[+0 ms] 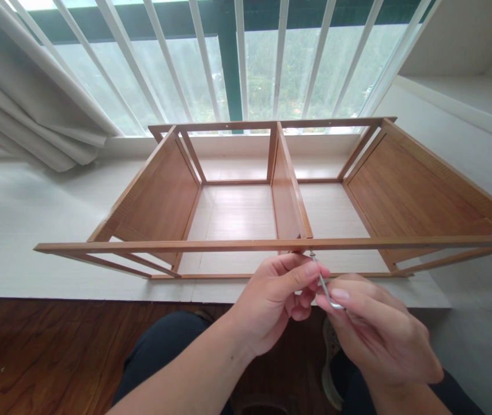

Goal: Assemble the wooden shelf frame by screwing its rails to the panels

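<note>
A small metal hex key [324,286] meets a screw under the wooden frame's [237,245] front rail (at the middle divider). Right hand [379,334] pinches its handle to turn; left hand [272,300] pinches and steadies the tip.

The bamboo shelf frame [237,245] is warm honey-brown with fine straight grain on its panels. The hex key [324,283] is silvery metal. The window ledge [21,230] is white with faint plank lines, the curtain [25,109] off-white, the window bars [241,57] white, the window post [230,69] dark green. The floor [56,351] is dark reddish-brown wood grain.
</note>
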{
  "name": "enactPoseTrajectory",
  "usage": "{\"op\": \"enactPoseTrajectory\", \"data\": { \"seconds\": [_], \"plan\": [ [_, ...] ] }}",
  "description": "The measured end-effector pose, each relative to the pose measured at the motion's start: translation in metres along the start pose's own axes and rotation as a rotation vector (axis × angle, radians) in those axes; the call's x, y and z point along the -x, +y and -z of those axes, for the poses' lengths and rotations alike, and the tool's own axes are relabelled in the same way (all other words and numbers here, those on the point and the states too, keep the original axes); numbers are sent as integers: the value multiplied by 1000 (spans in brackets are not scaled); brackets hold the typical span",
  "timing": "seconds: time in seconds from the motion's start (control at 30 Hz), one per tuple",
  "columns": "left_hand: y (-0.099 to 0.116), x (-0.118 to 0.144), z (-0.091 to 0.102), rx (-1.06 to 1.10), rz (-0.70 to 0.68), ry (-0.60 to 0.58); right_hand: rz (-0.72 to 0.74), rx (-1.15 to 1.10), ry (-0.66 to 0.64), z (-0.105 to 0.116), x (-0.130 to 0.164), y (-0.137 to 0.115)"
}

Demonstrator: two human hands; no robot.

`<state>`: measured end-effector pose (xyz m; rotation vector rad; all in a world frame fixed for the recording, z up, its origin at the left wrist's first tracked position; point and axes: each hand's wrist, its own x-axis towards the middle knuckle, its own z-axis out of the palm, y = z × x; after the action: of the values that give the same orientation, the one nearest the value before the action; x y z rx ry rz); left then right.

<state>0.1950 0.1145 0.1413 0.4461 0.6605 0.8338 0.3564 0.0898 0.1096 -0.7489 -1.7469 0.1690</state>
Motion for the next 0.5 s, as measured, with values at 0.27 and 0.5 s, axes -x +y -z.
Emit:
{"op": "enactPoseTrajectory", "data": {
  "seconds": [0.27, 0.5],
  "plan": [
    [1, -1, 0, 24, -1, -25, -50, 53, 82, 3, 6, -1],
    [-2, -2, 1, 29, 0, -20, -11, 102, 52, 3, 3, -3]
  ]
}}
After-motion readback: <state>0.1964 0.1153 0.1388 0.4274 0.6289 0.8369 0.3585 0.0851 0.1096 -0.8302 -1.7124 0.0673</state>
